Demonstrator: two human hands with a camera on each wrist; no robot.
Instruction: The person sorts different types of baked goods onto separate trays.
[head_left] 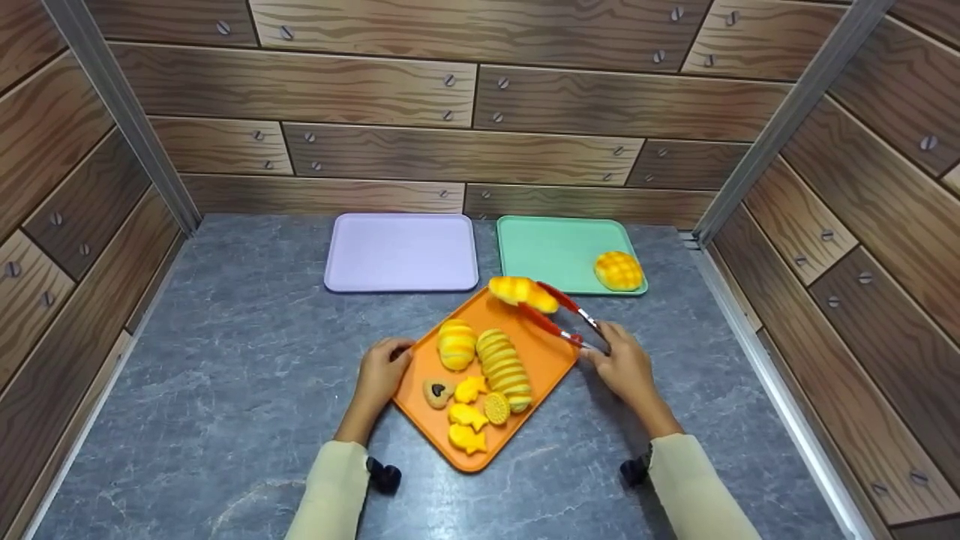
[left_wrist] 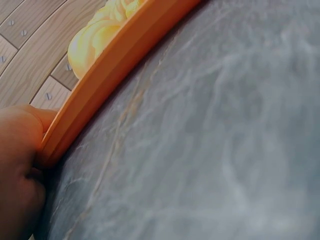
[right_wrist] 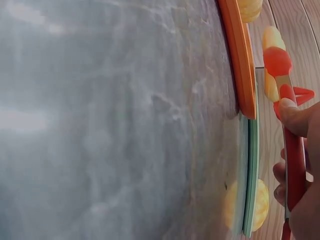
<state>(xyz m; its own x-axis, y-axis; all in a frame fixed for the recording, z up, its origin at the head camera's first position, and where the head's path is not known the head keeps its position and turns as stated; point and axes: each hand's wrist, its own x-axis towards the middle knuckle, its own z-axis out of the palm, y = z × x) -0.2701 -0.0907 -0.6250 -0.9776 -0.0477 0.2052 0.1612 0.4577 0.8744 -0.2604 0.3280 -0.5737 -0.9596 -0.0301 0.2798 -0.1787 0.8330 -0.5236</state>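
My right hand (head_left: 624, 364) grips red-tipped metal tongs (right_wrist: 295, 165). Between the tips of these tongs is an oblong yellow toy bread (head_left: 523, 293), raised over the far corner of an orange tray (head_left: 553, 346). At the tray's left corner, my left hand (head_left: 382, 369) pinches the rim, thumb and fingers on either side of it. On that tray lie a long striped bread roll (head_left: 504, 370), a rounder striped bun (head_left: 457, 345), a heart-marked cookie (head_left: 437, 392), a round yellow biscuit (head_left: 496, 409) and several small fish-shaped pieces (head_left: 468, 439).
Behind the orange tray, a lilac tray (head_left: 401, 253) stands at the left. To its right is a green tray (head_left: 555, 251), with a round yellow bun (head_left: 619, 271) at its front right corner. Wood-patterned walls (head_left: 450, 157) enclose the grey marbled table (head_left: 247, 360) at the back and sides.
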